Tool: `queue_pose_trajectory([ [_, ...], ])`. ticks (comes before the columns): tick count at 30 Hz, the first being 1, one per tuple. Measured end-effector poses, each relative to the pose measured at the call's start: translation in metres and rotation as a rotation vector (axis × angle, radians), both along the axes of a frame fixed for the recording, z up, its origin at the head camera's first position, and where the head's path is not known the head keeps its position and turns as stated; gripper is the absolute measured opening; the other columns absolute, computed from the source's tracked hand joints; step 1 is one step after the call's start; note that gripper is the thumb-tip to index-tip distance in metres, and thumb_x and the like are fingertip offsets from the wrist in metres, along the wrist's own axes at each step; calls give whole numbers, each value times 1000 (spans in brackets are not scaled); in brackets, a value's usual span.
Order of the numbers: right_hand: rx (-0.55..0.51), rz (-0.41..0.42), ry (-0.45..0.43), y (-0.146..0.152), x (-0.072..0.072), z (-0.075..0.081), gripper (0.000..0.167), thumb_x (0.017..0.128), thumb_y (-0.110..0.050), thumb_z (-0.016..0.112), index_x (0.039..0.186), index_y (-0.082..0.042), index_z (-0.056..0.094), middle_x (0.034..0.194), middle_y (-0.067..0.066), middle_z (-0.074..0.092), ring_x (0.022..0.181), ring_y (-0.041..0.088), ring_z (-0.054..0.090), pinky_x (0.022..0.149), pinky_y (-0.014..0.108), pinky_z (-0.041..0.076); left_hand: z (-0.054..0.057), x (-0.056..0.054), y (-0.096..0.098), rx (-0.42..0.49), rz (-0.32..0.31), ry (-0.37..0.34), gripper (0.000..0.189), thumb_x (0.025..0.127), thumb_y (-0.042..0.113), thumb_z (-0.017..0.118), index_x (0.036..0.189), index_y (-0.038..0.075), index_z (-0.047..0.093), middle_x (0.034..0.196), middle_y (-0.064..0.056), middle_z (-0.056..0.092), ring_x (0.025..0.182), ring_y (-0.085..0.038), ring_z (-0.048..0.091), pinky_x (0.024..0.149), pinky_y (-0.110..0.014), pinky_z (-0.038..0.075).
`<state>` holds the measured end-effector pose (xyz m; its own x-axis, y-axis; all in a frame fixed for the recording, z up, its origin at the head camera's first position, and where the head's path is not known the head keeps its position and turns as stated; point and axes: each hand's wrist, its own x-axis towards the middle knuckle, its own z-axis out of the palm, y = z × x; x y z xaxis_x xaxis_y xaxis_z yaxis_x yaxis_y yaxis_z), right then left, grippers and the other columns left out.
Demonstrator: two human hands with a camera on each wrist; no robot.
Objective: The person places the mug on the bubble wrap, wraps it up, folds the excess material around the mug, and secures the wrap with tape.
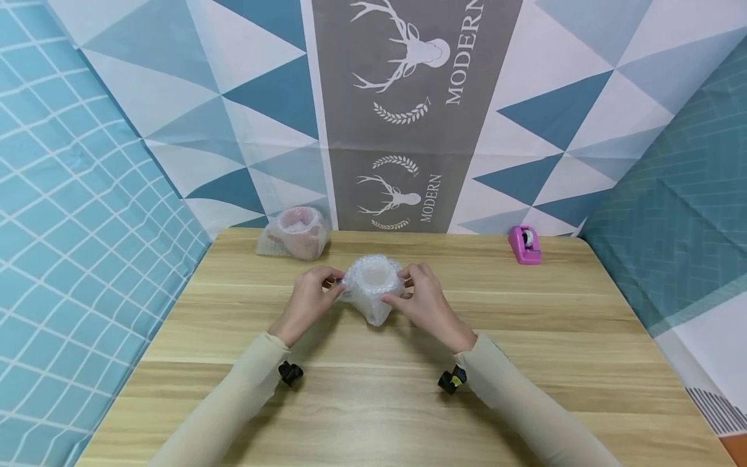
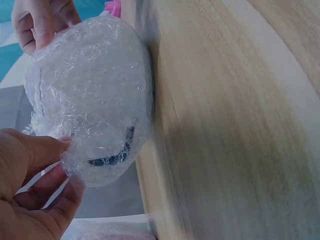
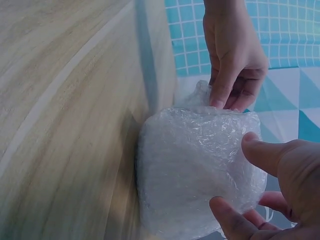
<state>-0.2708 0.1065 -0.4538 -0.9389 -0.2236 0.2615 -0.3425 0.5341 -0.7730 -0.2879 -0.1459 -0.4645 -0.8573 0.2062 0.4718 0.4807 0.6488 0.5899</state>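
A white mug (image 1: 375,279) wrapped in clear bubble wrap stands on the table between the hands. A dark-edged curve, like a handle (image 2: 115,157), shows through the wrap in the left wrist view. On that side my left hand (image 1: 312,295) pinches the wrap between thumb and fingers. My right hand (image 1: 425,300) holds the opposite side, thumb toward the front and fingers farther back. In the right wrist view the right thumb (image 3: 267,152) and fingers (image 3: 232,217) curve about the bundle, while the left hand (image 3: 237,65) grips its far end.
A pink cup (image 1: 300,233) in bubble wrap lies at the table's back left edge. A magenta tape dispenser (image 1: 525,245) sits at the back right. The wooden table (image 1: 362,402) meets patterned cloth walls behind and at the sides.
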Motion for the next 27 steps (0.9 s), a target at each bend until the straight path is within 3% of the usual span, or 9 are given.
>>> queue_pose_trajectory([
  [4,6,-5,9,-3,-1,0,50,83,-20,88,113,5,59,116,18,56,99,30,64,84,41,64,-1,-1,0,4,8,11,19,83,-2,80,102,-4,76,97,-20,76,84,-31,72,78,-45,63],
  [14,-26,8,3,-15,-5,0,49,81,-17,89,113,6,60,113,19,58,93,32,69,82,40,64,-2,-1,-11,-11,34,27,17,84,-1,80,101,-4,76,96,-19,76,85,-33,73,77,-45,63],
  [22,27,13,18,-31,-11,-1,50,82,-25,88,114,2,62,111,13,60,94,25,68,78,27,62,1,-3,-29,-44,38,23,17,85,-1,79,102,-4,76,100,-20,76,87,-33,72,79,-46,62],
  [27,31,32,33,-42,-15,-1,51,82,-27,88,114,3,62,112,13,60,94,24,68,78,25,61,1,-3,-40,-55,50,25,18,85,-1,78,102,-4,76,100,-21,76,88,-34,72,81,-47,62],
])
